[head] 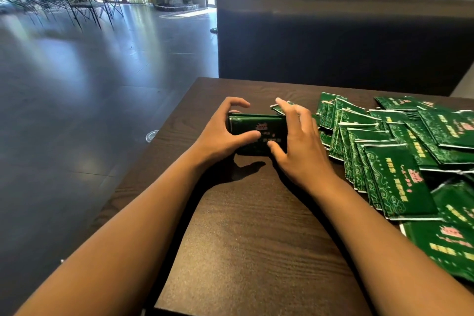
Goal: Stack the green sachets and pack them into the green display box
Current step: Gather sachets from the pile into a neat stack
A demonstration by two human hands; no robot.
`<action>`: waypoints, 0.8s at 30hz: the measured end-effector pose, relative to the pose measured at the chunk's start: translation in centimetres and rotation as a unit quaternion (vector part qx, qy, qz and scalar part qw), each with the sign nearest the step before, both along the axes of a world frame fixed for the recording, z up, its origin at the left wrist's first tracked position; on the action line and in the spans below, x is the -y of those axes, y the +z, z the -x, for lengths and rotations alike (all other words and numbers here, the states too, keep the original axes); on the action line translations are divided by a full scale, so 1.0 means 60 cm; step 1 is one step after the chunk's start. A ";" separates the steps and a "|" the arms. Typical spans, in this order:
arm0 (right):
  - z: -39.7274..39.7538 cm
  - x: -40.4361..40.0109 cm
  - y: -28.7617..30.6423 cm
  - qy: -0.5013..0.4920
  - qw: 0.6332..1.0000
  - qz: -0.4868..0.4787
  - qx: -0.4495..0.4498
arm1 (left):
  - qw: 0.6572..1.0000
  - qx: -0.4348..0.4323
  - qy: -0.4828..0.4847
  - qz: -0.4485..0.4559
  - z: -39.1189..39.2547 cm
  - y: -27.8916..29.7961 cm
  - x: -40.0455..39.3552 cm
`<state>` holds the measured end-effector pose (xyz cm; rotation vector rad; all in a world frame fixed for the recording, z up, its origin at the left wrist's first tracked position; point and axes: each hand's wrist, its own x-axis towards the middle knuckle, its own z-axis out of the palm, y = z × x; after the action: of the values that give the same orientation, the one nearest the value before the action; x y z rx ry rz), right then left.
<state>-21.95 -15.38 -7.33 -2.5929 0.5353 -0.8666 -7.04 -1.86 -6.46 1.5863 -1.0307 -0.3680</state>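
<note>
1. Dark wood table [256, 238] under my forearms.
2. My left hand [220, 133] grips the green stack [256, 133] of sachets, thumb across its face, fingers curled over the far edge.
3. My right hand [300, 141] clamps the stack's right end, thumb low, fingers spread.
4. Loose green sachets [392, 161] fanned out just right of it.
5. Stack may sit in the display box; too blurred to tell.
6. Dark bench back [333, 38] beyond.

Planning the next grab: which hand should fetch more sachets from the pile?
Right, probably. The loose sachets lie fanned out on the table just beside the right hand. The left hand grips the far side of the green stack and would have to cross over.
</note>
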 end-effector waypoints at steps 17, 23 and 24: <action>0.013 0.035 -0.010 -0.100 0.966 -0.004 -0.239 | 0.973 -0.036 0.222 0.050 -0.050 -0.014 -0.005; 0.005 0.020 0.018 -0.115 0.965 0.074 -0.225 | 0.976 -0.083 0.200 0.025 -0.041 -0.009 -0.009; 0.003 0.023 0.027 -0.114 0.964 0.066 -0.231 | 0.976 -0.080 0.199 0.024 -0.041 -0.009 -0.009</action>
<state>-22.12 -16.77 -5.71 -2.9078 0.9474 -0.3578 -4.57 -1.31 -7.00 1.6457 -0.5756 -0.1900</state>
